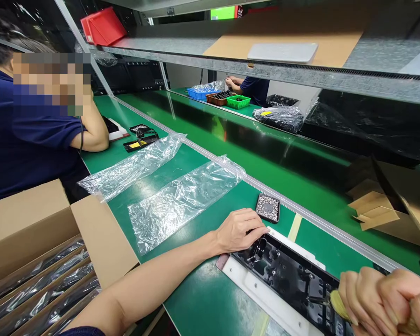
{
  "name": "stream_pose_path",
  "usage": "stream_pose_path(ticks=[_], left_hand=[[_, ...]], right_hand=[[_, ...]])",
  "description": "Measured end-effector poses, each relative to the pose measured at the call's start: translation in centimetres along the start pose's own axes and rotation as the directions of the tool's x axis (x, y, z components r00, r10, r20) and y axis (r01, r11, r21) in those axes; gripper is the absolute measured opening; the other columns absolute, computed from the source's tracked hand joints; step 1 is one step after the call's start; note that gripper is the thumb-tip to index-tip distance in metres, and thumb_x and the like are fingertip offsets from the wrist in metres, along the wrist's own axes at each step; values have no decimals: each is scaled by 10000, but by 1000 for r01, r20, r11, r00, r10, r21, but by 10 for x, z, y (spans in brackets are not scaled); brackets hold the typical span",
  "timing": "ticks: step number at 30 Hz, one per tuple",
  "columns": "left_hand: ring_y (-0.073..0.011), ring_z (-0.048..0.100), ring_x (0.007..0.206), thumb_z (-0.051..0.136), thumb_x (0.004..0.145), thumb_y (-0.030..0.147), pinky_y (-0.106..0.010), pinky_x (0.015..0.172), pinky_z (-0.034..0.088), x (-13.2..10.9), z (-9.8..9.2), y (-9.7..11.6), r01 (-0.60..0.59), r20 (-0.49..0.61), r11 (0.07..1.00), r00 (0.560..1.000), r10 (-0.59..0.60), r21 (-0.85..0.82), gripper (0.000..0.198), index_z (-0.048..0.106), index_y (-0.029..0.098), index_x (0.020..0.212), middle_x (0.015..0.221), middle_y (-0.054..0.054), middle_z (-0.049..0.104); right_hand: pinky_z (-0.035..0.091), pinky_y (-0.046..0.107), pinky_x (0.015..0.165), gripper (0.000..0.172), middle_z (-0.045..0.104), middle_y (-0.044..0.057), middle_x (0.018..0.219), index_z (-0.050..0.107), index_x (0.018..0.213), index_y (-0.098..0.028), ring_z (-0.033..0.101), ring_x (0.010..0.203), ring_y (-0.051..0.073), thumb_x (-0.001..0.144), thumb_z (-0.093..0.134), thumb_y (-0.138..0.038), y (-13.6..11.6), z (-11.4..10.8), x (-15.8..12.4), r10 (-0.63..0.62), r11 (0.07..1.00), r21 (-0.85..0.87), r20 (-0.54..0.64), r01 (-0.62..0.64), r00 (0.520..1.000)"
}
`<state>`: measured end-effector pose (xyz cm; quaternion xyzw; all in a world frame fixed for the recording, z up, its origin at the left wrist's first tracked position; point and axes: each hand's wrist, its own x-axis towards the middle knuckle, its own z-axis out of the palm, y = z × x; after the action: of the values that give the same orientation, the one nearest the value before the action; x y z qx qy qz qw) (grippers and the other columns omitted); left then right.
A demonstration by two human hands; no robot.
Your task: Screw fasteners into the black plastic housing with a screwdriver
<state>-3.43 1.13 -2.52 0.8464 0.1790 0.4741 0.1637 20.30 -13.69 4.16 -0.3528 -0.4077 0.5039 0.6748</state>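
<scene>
A long black plastic housing (287, 275) with molded ribs and posts lies in a white fixture (255, 285) on the green bench. My left hand (241, 229) grips the housing's far left end, fingers bent over its edge. At the lower right, my right hand (385, 298) is wrapped around a screwdriver (339, 305) with a yellowish grip. Its metal shaft points left, into the housing; whether the tip touches a screw I cannot tell. Just beyond my left hand sits a small dark tray (268, 208) of tiny silvery screws.
Two clear plastic bags (185, 200) lie flat left of my hands. An open carton (105, 238) with bagged parts stands lower left. A co-worker (31, 121) sits at left. Beyond the metal rail (329, 235) runs a green belt (238, 135); a shelf (182, 44) hangs overhead.
</scene>
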Motion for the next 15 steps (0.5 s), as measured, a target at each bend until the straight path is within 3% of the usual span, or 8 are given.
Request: stream_pose_path(ticks=[15], left_hand=[[-159,687,805,606,1034,261,-309,784,546,0,1,0,16,12,1000,1000,-16,-1,233,741,138,889,867,-59,753]], right_hand=[[295,305,412,692,278,-22,560,357,700,-231,403,511,185,727,964,-561,2,-2,-1,11,1000,8,-15,-11,1000]])
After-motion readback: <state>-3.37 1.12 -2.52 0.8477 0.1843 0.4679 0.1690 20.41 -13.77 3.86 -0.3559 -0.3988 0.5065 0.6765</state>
